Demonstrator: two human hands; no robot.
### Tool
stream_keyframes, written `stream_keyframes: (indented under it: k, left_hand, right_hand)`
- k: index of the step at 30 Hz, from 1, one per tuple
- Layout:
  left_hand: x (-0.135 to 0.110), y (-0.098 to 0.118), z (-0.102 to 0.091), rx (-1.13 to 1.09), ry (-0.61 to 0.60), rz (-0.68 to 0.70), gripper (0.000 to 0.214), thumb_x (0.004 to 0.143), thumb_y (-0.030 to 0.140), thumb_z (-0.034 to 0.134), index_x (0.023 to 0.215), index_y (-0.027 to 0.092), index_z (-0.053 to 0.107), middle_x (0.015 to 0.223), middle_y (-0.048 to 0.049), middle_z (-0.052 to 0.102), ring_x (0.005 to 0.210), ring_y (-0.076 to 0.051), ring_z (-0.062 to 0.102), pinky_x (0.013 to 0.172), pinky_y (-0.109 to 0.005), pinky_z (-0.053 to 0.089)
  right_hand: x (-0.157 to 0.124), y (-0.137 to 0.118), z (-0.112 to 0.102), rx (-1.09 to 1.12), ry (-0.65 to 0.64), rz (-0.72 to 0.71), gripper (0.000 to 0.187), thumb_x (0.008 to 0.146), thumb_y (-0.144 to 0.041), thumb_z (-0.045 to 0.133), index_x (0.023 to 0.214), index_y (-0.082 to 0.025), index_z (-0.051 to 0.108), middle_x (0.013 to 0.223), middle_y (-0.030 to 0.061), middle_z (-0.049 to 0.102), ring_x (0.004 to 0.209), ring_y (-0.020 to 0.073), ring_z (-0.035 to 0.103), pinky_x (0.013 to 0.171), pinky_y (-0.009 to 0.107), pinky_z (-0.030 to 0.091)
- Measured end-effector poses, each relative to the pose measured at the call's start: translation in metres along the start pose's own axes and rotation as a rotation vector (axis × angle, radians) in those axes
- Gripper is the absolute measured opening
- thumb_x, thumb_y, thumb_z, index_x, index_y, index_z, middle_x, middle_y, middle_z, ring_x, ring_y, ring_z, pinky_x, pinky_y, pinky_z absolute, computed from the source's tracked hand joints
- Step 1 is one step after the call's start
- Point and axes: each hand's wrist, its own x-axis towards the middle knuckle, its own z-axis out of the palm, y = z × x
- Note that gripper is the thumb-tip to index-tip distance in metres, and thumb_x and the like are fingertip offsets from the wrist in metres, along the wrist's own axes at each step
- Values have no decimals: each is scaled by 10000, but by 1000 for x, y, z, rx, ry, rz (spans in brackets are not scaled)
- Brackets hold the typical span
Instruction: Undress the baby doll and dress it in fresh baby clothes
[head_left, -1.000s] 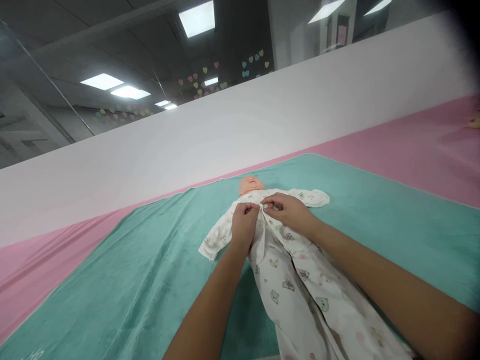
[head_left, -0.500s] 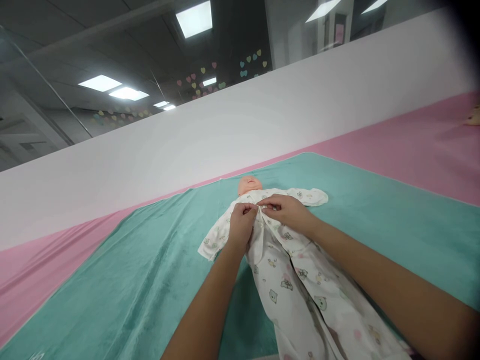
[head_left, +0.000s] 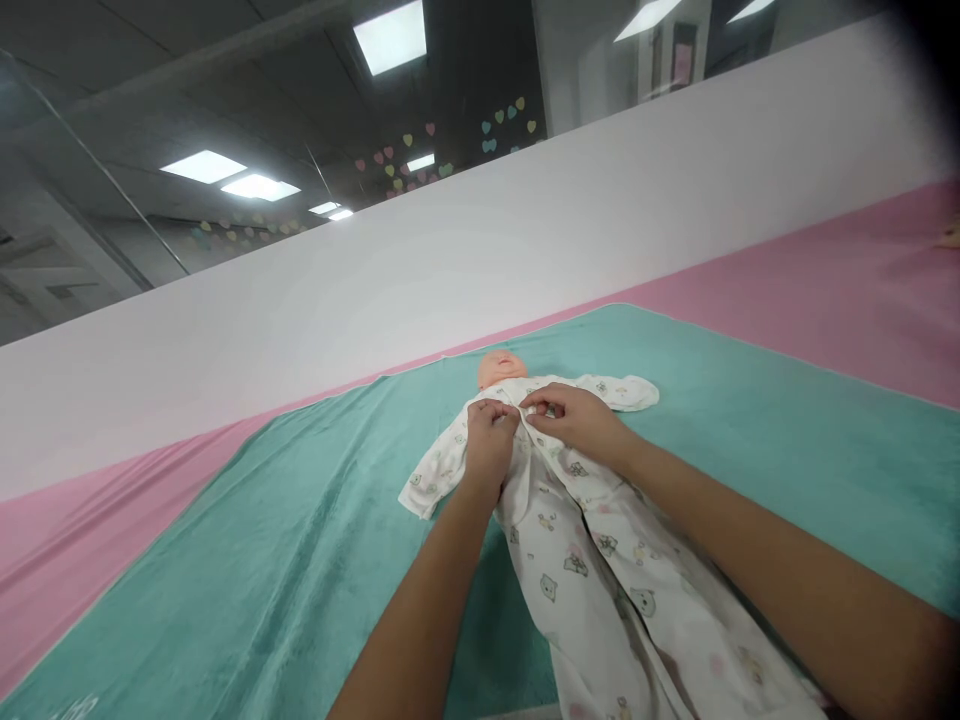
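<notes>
A baby doll (head_left: 502,368) lies on its back, dressed in a white sleepsuit (head_left: 551,510) printed with small bears. Both sleeves are spread outward, and the legs stretch toward me with a long front opening between them. At the chest, my left hand (head_left: 491,435) pinches one edge of the sleepsuit's front. My right hand (head_left: 574,420) is right beside it, its thumb and fingers closed on the other edge of the front placket. The fingertips of both hands nearly meet; any fastener between them is too small to make out.
Under the doll a teal blanket (head_left: 300,560) with some creases covers a pink surface (head_left: 810,290). A white wall panel (head_left: 375,290) rises behind, with dark glass and heart stickers above it. Something tan (head_left: 951,235) shows at the far right edge.
Both hands stay at the sleepsuit's chest with only slight finger movement. The left hand's fingers have shifted a little upward. The view has moved very slightly.
</notes>
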Motion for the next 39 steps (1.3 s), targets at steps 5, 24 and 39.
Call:
stream_keyframes:
  k: [5, 24, 39]
  left_hand:
    - [2, 0, -5, -173, -91, -65, 55, 703, 193, 550, 680, 161, 588, 1026, -20, 511, 929, -151, 506, 824, -239, 383]
    - [-1, -5, -5, -59, -72, 28, 114, 777, 276, 552, 780, 193, 631, 1135, -26, 528, 1041, -171, 501, 924, -275, 357]
    - [-4, -6, 1, 149, 61, 201, 104, 785, 292, 578, 759, 209, 634, 1041, -35, 538, 1037, -182, 498, 949, -320, 353]
  right_hand:
    - [-2, -4, -3, -40, -16, -47, 244, 799, -307, 506, 987, -312, 662, 913, -19, 610, 732, 133, 522, 672, 269, 403]
    - [-3, -4, 3, -49, 56, -103, 167, 813, -307, 526, 842, -271, 687, 791, -13, 591, 657, 119, 500, 634, 265, 382]
    - [3, -3, 2, 7, 40, -20, 152, 766, -361, 568, 758, -255, 676, 792, -21, 620, 675, 125, 502, 591, 253, 366]
